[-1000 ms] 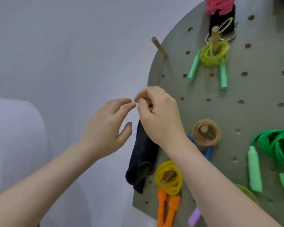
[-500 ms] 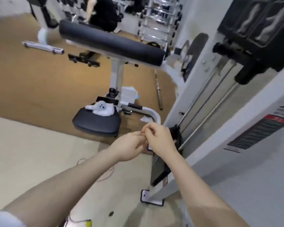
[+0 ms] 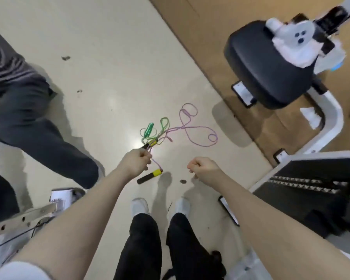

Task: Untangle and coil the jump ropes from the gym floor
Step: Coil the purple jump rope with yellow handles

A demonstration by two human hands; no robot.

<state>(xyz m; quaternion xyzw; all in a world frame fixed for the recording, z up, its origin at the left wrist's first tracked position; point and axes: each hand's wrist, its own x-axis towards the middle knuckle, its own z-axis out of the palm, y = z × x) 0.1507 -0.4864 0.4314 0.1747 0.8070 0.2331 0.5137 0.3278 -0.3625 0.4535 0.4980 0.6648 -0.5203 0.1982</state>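
A tangle of jump ropes lies on the pale floor ahead of my feet. A purple rope (image 3: 190,128) loops out to the right. A green rope (image 3: 164,123) with a green handle (image 3: 149,128) is knotted into its left end. One black-and-yellow handle (image 3: 150,176) lies nearer me, and another (image 3: 151,144) sits in the tangle. My left hand (image 3: 136,163) is a fist held above the floor, overlapping the purple rope in view. My right hand (image 3: 203,168) is also closed, to the right, with nothing in it.
Another person's legs in dark trousers (image 3: 38,128) and a white shoe (image 3: 61,197) stand at the left. A black padded seat (image 3: 267,63) on a white frame (image 3: 331,126) is at the upper right, and a weight machine (image 3: 311,188) at the right. My shoes (image 3: 139,205) are below.
The view has swung from the pegboard wall, across the gym, down to the floor. My hands, pinched together before, have moved apart into two fists.
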